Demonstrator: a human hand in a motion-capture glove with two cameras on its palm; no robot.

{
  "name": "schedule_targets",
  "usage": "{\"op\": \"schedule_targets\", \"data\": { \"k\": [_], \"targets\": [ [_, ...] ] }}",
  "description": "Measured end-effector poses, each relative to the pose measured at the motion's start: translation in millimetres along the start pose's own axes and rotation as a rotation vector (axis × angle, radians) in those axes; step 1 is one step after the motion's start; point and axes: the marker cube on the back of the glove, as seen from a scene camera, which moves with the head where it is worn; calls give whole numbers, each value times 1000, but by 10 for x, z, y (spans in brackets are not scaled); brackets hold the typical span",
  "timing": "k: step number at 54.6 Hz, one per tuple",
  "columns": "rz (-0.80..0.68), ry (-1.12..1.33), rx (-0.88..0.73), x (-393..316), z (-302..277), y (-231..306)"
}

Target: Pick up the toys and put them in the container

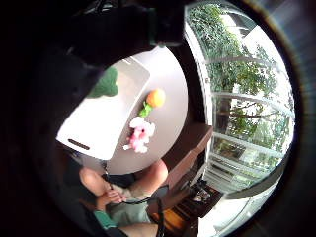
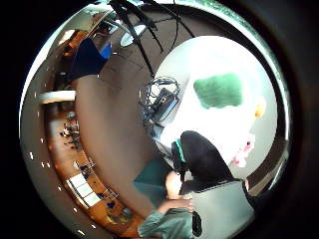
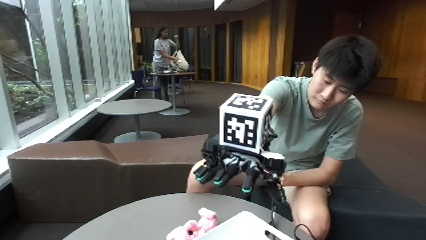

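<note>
Fuzzy plush on the pink toy [image 1: 140, 135], the green toy [image 1: 105, 84] and the orange toy [image 1: 155, 98]. Smooth matt white plastic for the container [image 1: 101, 123]. Matt, smooth grey bench [image 3: 140, 215]. Black cloth glove on the right hand [image 3: 236, 170].

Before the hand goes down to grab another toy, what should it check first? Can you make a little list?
1. Gloved right hand holds nothing: ok, fingers hang loosely above the table.
2. Green toy already in the white container: ok.
3. Pink toy in the container: not ok, it lies on the table beside it.
4. Orange toy in the container: not ok, also on the table.
5. Room left in the container: ok.
</note>
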Motion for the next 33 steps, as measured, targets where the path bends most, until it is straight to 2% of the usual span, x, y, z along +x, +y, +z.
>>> {"op": "schedule_targets", "data": {
  "k": [21, 33],
  "targets": [
    [139, 6, 148, 922, -688, 546],
    [160, 47, 189, 1537, -487, 879]
  ]
}}
